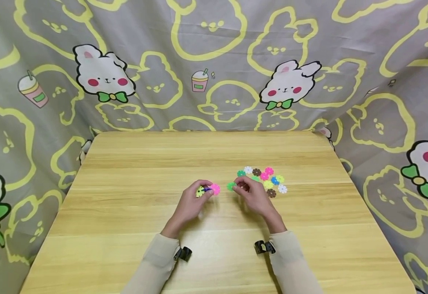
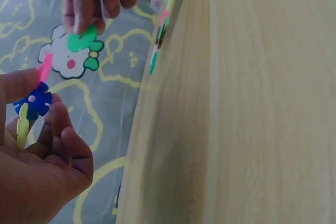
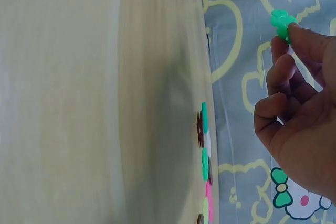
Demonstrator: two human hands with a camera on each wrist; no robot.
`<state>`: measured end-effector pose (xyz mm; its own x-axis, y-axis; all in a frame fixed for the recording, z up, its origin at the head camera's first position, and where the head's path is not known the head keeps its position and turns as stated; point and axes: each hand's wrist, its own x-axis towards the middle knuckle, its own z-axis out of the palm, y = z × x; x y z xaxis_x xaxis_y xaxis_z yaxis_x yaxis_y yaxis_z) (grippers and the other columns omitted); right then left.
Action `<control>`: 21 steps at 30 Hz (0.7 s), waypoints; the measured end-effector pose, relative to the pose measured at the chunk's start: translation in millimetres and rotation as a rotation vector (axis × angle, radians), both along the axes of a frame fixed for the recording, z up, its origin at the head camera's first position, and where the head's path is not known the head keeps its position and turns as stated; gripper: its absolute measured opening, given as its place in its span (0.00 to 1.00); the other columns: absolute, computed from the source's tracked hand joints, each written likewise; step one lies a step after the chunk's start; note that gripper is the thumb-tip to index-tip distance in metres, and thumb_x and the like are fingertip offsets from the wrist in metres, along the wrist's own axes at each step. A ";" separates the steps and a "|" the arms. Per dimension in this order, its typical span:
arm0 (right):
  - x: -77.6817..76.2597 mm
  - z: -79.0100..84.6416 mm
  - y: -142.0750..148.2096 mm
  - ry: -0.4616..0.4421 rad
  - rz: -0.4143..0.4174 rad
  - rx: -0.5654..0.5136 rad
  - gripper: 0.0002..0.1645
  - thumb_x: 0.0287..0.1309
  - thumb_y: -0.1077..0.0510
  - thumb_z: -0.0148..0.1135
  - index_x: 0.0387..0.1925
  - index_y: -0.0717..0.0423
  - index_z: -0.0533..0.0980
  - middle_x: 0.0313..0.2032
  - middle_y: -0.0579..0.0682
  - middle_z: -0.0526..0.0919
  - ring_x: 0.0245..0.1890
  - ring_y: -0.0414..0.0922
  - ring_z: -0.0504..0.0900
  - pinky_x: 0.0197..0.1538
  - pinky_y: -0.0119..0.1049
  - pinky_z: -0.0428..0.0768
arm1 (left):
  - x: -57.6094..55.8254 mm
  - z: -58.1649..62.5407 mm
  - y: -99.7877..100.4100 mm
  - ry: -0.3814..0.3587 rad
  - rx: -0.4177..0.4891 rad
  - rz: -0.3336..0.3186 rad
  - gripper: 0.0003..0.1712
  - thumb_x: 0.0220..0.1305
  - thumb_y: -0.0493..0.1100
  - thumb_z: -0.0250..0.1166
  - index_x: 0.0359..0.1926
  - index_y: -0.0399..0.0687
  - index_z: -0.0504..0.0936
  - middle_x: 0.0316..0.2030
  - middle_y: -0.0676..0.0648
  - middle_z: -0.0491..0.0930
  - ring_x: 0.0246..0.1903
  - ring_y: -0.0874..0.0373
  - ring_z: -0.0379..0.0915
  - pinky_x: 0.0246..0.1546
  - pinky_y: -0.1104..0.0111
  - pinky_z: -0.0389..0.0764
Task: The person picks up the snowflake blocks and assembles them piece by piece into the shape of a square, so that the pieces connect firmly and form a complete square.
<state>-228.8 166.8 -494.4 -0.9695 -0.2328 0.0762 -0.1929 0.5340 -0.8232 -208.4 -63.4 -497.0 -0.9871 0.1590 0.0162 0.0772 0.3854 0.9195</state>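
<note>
Between thumb and fingers my left hand (image 1: 193, 200) pinches a small joined piece of notched plastic discs. A blue disc (image 2: 34, 101) sits in its middle, with a pink disc (image 1: 215, 189) slotted at one end and a yellow disc (image 2: 22, 125) at the other. My right hand (image 1: 252, 196) pinches a single green disc (image 3: 282, 23) by its edge, thumb against forefinger. That green disc faces the pink one across a small gap, both held above the table.
Loose notched discs in several colours lie on the wooden table (image 1: 125, 228) beyond and right of my right hand, among them a white disc (image 1: 282, 189), a brown disc (image 1: 271, 193) and a blue disc (image 1: 275, 180). A patterned grey curtain (image 1: 155, 36) surrounds the table's back and sides.
</note>
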 end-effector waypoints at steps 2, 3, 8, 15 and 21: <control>0.6 1.6 -2.8 0.021 0.016 -0.004 0.06 0.62 0.56 0.63 0.41 0.49 0.78 0.32 0.47 0.80 0.31 0.41 0.76 0.35 0.29 0.77 | -0.2 0.0 0.0 0.002 -0.003 0.002 0.15 0.66 0.50 0.62 0.53 0.57 0.79 0.48 0.53 0.81 0.52 0.55 0.75 0.57 0.55 0.74; 0.9 2.4 -4.1 0.030 0.023 -0.004 0.06 0.62 0.56 0.63 0.41 0.49 0.78 0.32 0.46 0.81 0.30 0.40 0.76 0.34 0.29 0.77 | -0.2 0.1 0.0 0.002 -0.002 0.003 0.15 0.66 0.49 0.62 0.53 0.56 0.79 0.48 0.53 0.81 0.53 0.55 0.74 0.57 0.55 0.74; 2.0 6.0 -10.0 0.069 0.057 -0.012 0.05 0.62 0.57 0.62 0.40 0.47 0.78 0.33 0.45 0.81 0.30 0.41 0.76 0.34 0.31 0.78 | -0.2 0.6 -0.7 -0.008 0.005 0.005 0.14 0.67 0.49 0.62 0.52 0.57 0.79 0.47 0.53 0.80 0.54 0.55 0.74 0.59 0.55 0.73; 3.7 5.9 -14.6 0.103 0.087 -0.043 0.04 0.62 0.58 0.62 0.40 0.47 0.78 0.33 0.45 0.80 0.28 0.40 0.74 0.32 0.30 0.76 | -0.5 1.8 -0.7 0.014 0.024 0.001 0.14 0.67 0.50 0.62 0.52 0.56 0.79 0.45 0.53 0.80 0.53 0.55 0.74 0.60 0.53 0.72; 4.0 5.8 -16.8 0.118 0.102 -0.076 0.04 0.62 0.58 0.62 0.40 0.48 0.78 0.33 0.46 0.80 0.26 0.38 0.73 0.29 0.30 0.75 | -1.1 0.9 -0.1 0.009 0.031 0.002 0.14 0.66 0.51 0.62 0.52 0.57 0.79 0.45 0.53 0.80 0.53 0.54 0.74 0.60 0.53 0.71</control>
<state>-224.8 150.0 -488.5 -0.9245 -0.3188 0.2091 -0.3405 0.4439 -0.8288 -209.5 -63.4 -496.1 -0.9873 0.1558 0.0297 0.0844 0.3572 0.9302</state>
